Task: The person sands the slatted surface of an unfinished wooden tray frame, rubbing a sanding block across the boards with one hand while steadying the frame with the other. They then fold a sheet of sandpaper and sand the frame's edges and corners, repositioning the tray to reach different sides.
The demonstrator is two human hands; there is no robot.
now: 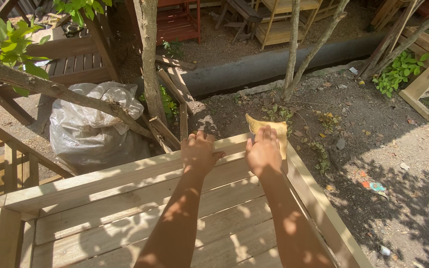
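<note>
A pale wooden frame of planks (125,198) fills the lower half of the head view. My left hand (199,151) rests on its far top rail, fingers curled over the edge. My right hand (263,151) presses a yellowish sheet of sandpaper (269,130) against the same rail near its far right corner. The sheet sticks out beyond my fingers, its upper edge lifted off the wood. Both forearms reach forward over the planks.
A grey plastic sack (95,124) sits on the ground to the left, behind a leaning branch (60,92). A thin tree trunk (150,59) stands just beyond the frame. Bare dirt with litter lies to the right, and wooden furniture (279,20) stands at the back.
</note>
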